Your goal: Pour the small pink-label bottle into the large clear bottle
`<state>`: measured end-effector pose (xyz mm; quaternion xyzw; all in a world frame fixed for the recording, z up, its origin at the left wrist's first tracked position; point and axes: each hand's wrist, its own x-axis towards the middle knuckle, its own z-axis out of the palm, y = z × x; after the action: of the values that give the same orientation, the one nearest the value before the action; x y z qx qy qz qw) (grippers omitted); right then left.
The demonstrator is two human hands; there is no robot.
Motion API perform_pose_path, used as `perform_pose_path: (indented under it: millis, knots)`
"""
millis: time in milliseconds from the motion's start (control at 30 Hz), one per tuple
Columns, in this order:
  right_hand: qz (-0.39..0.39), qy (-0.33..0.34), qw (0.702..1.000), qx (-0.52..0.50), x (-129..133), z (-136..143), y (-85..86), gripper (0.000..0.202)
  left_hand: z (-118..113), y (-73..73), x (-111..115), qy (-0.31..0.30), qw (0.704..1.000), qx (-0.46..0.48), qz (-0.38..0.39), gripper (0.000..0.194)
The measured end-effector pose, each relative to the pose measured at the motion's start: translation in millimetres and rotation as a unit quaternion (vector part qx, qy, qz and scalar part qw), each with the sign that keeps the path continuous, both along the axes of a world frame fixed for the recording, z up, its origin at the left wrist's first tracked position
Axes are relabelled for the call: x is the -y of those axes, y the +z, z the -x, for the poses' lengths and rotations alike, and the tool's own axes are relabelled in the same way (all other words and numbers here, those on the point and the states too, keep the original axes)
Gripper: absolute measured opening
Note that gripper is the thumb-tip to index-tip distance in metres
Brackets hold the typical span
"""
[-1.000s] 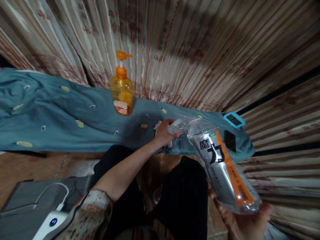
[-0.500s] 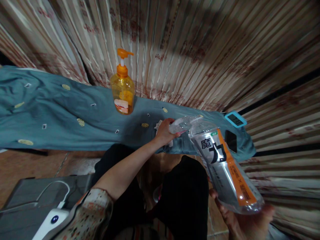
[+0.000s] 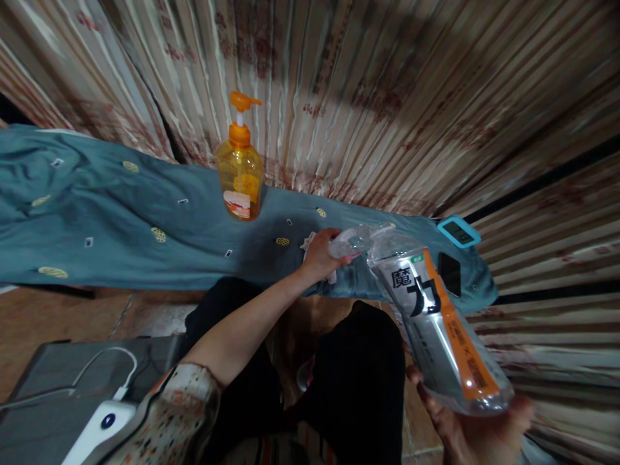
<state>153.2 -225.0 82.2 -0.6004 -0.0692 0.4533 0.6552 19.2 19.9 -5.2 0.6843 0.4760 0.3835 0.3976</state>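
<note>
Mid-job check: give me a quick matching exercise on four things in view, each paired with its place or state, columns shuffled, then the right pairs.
Things:
1. orange pump bottle
2. large labelled bottle
3. small clear bottle
4. black phone

Places or states:
A. gripped by the left hand, mouth to the bigger bottle's neck
B. lying flat on the blue cloth, under the blue-framed device
C. standing upright by the curtain
D. tilted, base held in the right hand

Pairs: 1-C, 2-D, 3-A, 4-B
</note>
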Motion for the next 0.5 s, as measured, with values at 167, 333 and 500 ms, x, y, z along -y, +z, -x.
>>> perform_pose_path:
  millis: [167,333,500]
  knots:
    - [0.000,-0.006,1.000,-0.002,0.6,-1.4,-1.9,0.090,-0.2,-0.8,-0.6,-0.001,1.000,0.000,0.000,0.057]
    - [-0.001,-0.015,1.000,-0.014,-2.7,3.2,2.1,0.087,0.0,-1.8,-1.6,0.001,1.000,0.001,-0.005,0.057]
    - [-0.009,0.008,1.000,-0.006,1.0,-17.4,-13.5,0.090,0.4,-1.4,-2.1,-0.001,1.000,0.001,-0.006,0.056]
